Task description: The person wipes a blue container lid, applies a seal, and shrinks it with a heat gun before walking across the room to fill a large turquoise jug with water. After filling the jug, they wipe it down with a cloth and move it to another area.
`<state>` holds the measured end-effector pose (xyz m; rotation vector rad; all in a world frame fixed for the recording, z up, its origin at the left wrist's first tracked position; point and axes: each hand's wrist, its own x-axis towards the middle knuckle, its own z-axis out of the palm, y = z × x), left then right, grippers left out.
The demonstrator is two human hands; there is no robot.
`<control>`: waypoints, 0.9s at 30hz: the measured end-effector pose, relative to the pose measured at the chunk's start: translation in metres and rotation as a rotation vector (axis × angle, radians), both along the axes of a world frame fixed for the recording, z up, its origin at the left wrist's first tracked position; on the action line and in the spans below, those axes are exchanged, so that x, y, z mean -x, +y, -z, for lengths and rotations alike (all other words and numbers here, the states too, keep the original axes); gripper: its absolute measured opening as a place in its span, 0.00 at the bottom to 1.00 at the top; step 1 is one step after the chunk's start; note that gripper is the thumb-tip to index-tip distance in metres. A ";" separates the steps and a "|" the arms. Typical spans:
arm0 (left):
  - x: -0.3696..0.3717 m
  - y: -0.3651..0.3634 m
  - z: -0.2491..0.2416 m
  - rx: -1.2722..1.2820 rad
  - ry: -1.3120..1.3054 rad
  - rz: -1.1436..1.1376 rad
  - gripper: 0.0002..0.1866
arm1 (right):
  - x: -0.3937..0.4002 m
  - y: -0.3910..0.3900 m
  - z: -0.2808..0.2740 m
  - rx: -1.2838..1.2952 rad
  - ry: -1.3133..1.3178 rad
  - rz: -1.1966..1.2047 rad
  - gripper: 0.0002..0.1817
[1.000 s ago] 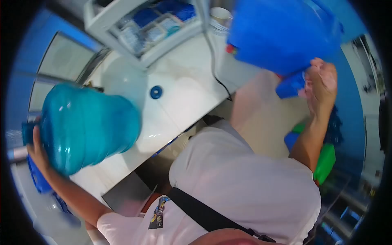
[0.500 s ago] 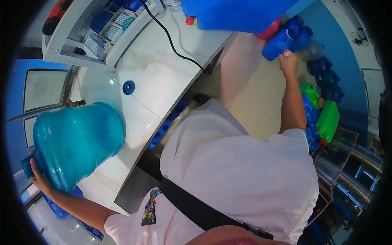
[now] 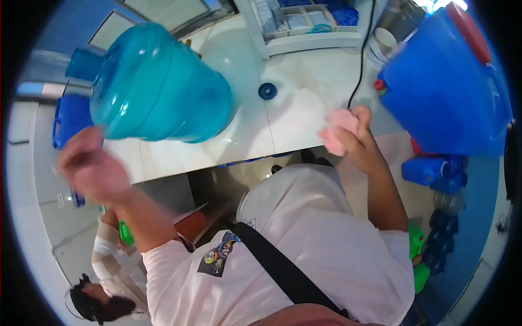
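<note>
A large teal water jug (image 3: 157, 87) lies on its side on the white counter, its neck pointing left. Just below the neck is my left hand (image 3: 100, 168), blurred by motion and apart from the jug as far as I can see; its fingers are too smeared to read. My right hand (image 3: 361, 141) is closed on a crumpled pink cloth (image 3: 338, 130), held over the front edge of the counter. To the right of the jug's base lies a round dark-blue ring-shaped piece (image 3: 267, 91).
A big blue container (image 3: 446, 87) with a red spout cap stands at the right. A white rack (image 3: 310, 43) with baskets sits at the back, a black cable (image 3: 360, 70) beside it. Several blue jugs (image 3: 427, 171) stand on the floor. Another person (image 3: 117, 266) is at lower left.
My left hand has come off the jug's neck. My right hand has swung from over the floor jugs to the counter edge, with the pink cloth now plainly visible. The view has turned.
</note>
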<state>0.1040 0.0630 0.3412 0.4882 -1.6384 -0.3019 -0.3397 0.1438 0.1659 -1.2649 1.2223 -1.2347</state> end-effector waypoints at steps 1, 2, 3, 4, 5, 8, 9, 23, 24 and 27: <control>0.039 0.012 0.025 -0.107 -0.152 -0.151 0.24 | -0.017 -0.019 -0.015 0.049 -0.021 -0.064 0.22; 0.077 0.024 0.047 -0.257 -0.233 -0.179 0.33 | -0.036 -0.036 -0.033 0.029 -0.219 -0.175 0.20; 0.102 0.013 0.046 -0.171 -0.550 -0.074 0.39 | -0.054 -0.053 -0.050 0.003 -0.416 -0.288 0.18; 0.133 0.014 0.039 -0.248 -0.542 -0.050 0.33 | -0.067 -0.067 -0.063 0.006 -0.410 -0.326 0.18; 0.145 0.010 0.049 -0.278 -0.485 -0.057 0.29 | -0.079 -0.079 -0.077 0.081 -0.372 -0.404 0.15; 0.135 0.001 0.062 -0.237 -0.437 -0.166 0.24 | -0.097 -0.110 -0.097 0.376 -0.125 -0.413 0.13; 0.131 0.000 0.060 -0.174 -0.450 -0.231 0.22 | -0.100 -0.117 -0.103 0.588 0.084 -0.297 0.13; 0.121 0.019 0.002 -0.611 -0.018 -0.178 0.12 | -0.148 -0.124 -0.134 0.943 0.409 -0.397 0.26; 0.125 0.015 0.003 -0.618 0.120 0.005 0.13 | -0.146 -0.129 -0.130 0.766 0.355 -0.486 0.23; 0.109 0.022 -0.015 -0.666 -0.315 -0.307 0.16 | -0.129 -0.143 -0.134 0.454 0.183 -0.625 0.20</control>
